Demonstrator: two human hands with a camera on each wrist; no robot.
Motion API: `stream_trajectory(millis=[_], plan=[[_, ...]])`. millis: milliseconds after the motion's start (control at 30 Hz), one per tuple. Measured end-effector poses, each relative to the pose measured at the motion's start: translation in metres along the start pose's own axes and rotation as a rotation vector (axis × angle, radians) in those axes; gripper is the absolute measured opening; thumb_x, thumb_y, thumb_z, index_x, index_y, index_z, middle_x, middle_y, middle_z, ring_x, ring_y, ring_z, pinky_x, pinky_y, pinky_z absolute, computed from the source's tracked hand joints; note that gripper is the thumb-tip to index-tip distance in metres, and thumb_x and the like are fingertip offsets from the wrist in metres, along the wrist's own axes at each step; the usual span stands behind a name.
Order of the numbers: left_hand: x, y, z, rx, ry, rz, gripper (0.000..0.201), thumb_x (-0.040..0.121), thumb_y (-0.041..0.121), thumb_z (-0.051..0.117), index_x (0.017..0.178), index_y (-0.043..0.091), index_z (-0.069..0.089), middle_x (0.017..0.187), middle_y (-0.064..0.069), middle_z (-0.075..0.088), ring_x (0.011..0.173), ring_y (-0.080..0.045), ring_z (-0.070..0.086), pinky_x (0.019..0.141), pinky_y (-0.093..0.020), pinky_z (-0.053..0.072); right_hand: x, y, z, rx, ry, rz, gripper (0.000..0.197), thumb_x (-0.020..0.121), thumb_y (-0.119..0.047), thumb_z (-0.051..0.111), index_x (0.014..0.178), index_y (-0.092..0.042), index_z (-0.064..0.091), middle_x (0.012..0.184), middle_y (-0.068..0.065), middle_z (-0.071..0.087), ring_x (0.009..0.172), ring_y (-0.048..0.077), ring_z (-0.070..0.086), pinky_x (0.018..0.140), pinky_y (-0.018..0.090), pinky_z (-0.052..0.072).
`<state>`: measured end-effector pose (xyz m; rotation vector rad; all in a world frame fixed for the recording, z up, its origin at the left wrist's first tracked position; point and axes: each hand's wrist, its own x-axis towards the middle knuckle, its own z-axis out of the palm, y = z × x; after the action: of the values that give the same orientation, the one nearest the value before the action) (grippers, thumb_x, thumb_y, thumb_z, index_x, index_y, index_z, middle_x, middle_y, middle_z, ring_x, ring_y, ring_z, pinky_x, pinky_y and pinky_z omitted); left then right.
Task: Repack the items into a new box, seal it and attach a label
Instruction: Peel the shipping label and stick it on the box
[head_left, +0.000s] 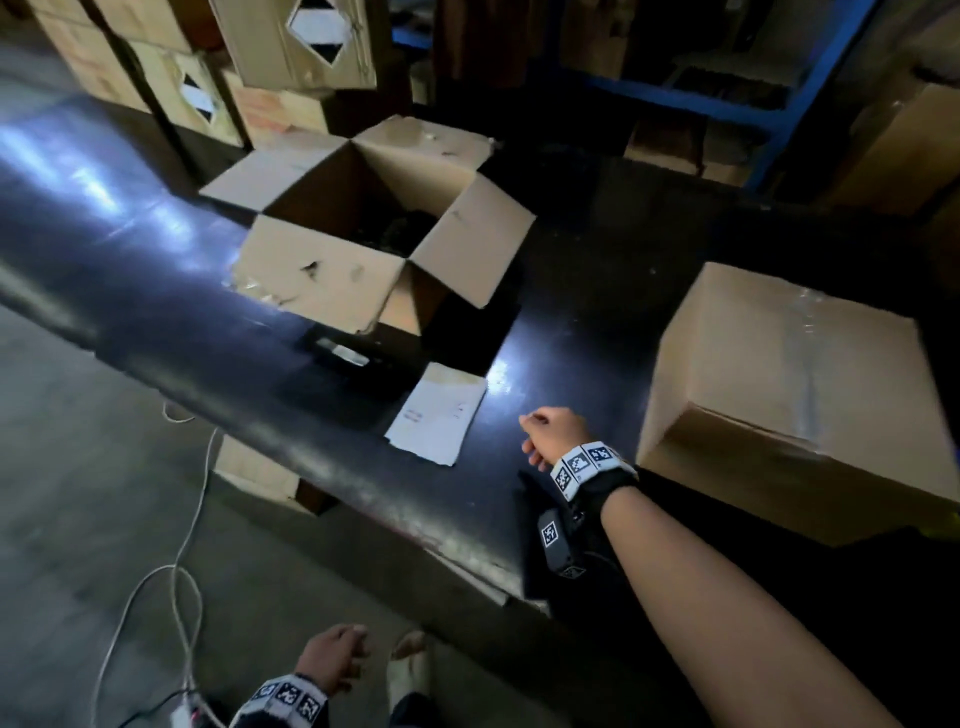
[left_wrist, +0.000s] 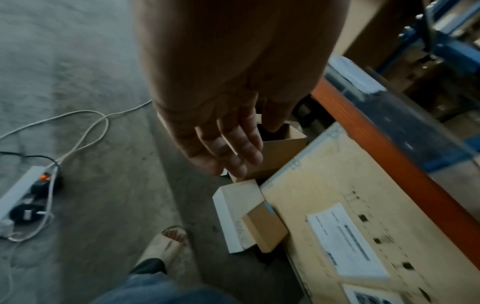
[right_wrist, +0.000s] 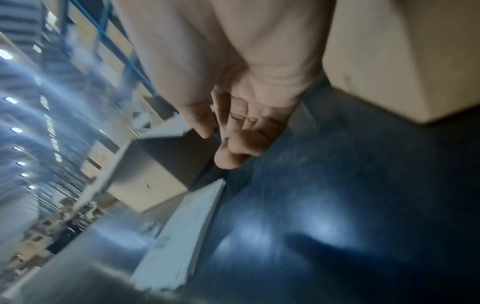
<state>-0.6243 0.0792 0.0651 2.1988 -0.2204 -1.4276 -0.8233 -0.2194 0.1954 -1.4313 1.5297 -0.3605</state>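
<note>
An open box (head_left: 363, 228) is sitting on the dark surface (head_left: 571, 322), mouth upward, four flaps splaying outward, one corner pointing toward the person. A sealed box (head_left: 795, 395) is lying near the right edge, taped top facing up. A white label sheet (head_left: 439, 413) is lying flat between them. The right hand (head_left: 553, 434) is hovering above the surface with fingers loosely curled, holding nothing. The left hand (left_wrist: 228, 142) is hanging low beside the surface, fingers relaxed, empty.
</note>
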Motion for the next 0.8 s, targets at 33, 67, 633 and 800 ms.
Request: stream_trajectory(millis=[33,67,633,800], plan=[[0.009,0.002,-0.014,-0.008,-0.005,-0.012,0.015,0.093,0.009,0.05,0.085,0.005,0.062,0.069,-0.013,0.061,0.047,-0.021,0.049,0.044,-0.018,0.032,0.005,-0.003,0.016,-0.011,-0.015,0.027,0.026,0.09,-0.023,0.055,0.085,0.0,0.064,0.064,0.014,0.063,0.039,0.02,0.051,0.035,0.021,0.039],[0.017,0.004,-0.027,-0.021,-0.003,-0.018,0.015,0.094,0.009,0.049,0.085,0.005,0.061,0.069,-0.013,0.061,0.047,-0.02,0.048,0.045,-0.019,0.031,0.011,-0.007,0.032,-0.025,-0.025,0.048,0.027,0.09,-0.025,0.057,0.087,0.001,0.064,0.064,0.012,0.063,0.04,0.02,0.052,0.037,0.022,0.041],[0.09,0.017,-0.109,-0.024,-0.095,-0.136,0.018,0.095,0.011,0.047,0.081,0.004,0.056,0.067,-0.011,0.056,0.046,-0.018,0.044,0.044,-0.018,0.027,0.059,-0.023,0.111,-0.274,0.072,0.22,0.026,0.084,-0.03,0.067,0.071,-0.013,0.052,0.084,0.005,0.063,0.066,0.018,0.055,0.053,0.025,0.039],[0.097,0.026,-0.111,-0.02,-0.123,-0.133,0.017,0.095,0.012,0.048,0.086,0.003,0.058,0.072,-0.013,0.06,0.05,-0.021,0.047,0.049,-0.022,0.028,0.059,-0.024,0.106,-0.288,0.113,0.162,0.016,0.084,-0.019,0.065,0.095,-0.007,0.063,0.091,0.003,0.064,0.082,0.021,0.058,0.069,0.026,0.041]])
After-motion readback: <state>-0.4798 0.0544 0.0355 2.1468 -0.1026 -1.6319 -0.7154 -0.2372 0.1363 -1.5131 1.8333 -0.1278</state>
